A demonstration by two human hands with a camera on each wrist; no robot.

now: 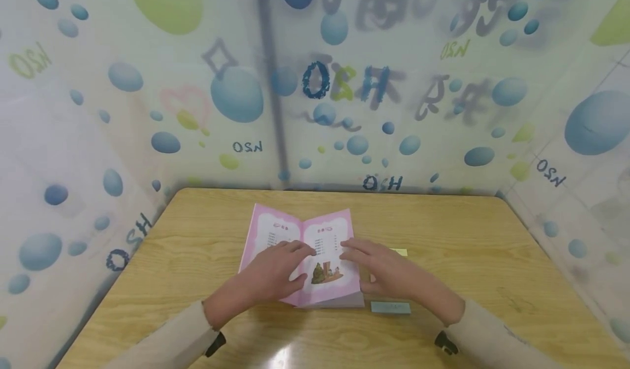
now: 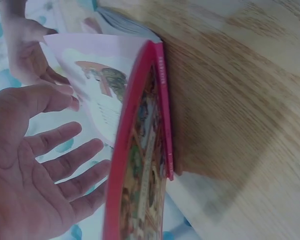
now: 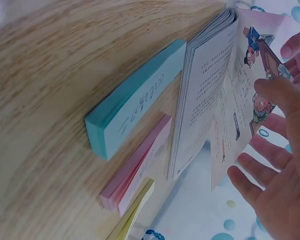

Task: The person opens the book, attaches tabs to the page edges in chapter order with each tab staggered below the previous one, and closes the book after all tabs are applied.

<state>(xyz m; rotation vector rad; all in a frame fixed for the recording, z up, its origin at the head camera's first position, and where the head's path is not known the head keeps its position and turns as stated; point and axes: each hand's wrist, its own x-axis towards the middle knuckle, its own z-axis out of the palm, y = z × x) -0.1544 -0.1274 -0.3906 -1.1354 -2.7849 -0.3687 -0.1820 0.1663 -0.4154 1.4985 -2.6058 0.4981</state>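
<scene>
A pink-bordered book (image 1: 328, 298) lies spread on the table, showing two printed pages. Its right leaf (image 3: 230, 135) stands raised off the pages beneath. Over the left page, my left hand (image 1: 273, 270) has its fingers extended; in the left wrist view they are spread on the inner side of the raised red cover (image 2: 125, 125). My right hand (image 1: 389, 268) is at the right leaf's outer edge, fingertips over the printed side. Its thumb (image 3: 272, 90) is on the leaf's back side, apart from the loosely extended fingers. Whether either hand presses the paper is unclear.
Right of the book lie sticky-note pads: a blue one (image 3: 135, 95) with handwriting, a pink one (image 3: 135, 167) and a yellow one (image 3: 132, 212). The wooden table (image 1: 467, 238) is bounded by a bubble-patterned curtain (image 1: 418, 156) at the back and sides.
</scene>
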